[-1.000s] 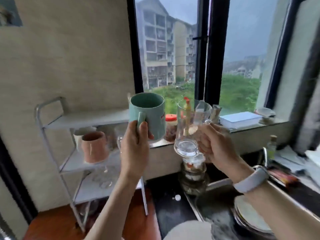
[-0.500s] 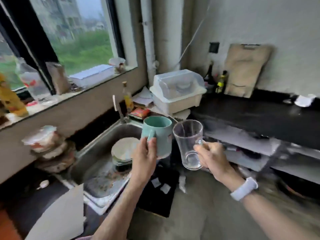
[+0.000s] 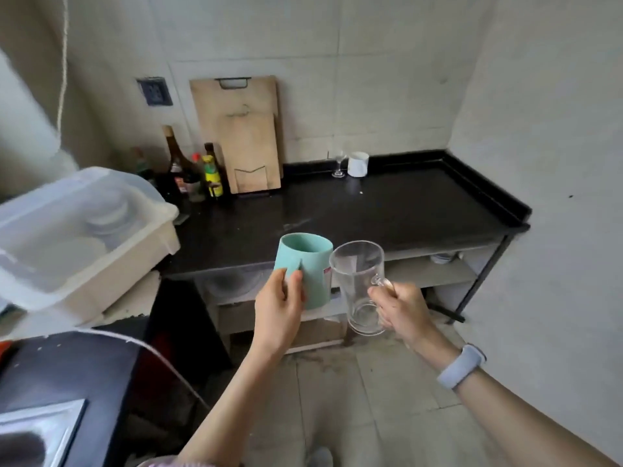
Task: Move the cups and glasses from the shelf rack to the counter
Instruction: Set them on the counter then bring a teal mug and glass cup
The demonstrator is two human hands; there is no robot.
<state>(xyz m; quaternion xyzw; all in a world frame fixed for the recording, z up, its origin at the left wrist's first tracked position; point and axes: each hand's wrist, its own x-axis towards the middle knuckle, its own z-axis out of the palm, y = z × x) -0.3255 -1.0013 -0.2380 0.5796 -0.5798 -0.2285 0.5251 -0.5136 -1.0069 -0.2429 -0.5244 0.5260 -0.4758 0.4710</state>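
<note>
My left hand (image 3: 278, 308) grips a teal mug (image 3: 305, 267) by its handle, held upright in the air. My right hand (image 3: 399, 310) grips a clear glass mug (image 3: 359, 284) by its handle, just right of the teal one and almost touching it. Both hang in front of the near edge of the black counter (image 3: 387, 207). At the counter's back stand a white cup (image 3: 358, 164) and a small stemmed glass (image 3: 338, 165). The shelf rack is out of view.
Wooden cutting boards (image 3: 246, 136) lean on the back wall beside several bottles (image 3: 194, 170). A covered plastic dish bin (image 3: 77, 230) sits at the left. Open shelves (image 3: 428, 271) run under the counter. A sink corner (image 3: 37, 433) shows at the bottom left.
The view has swung right, from the window and shelf rack past the sink to the black counter. Both hands still carry their mugs, now lower and facing the counter.
</note>
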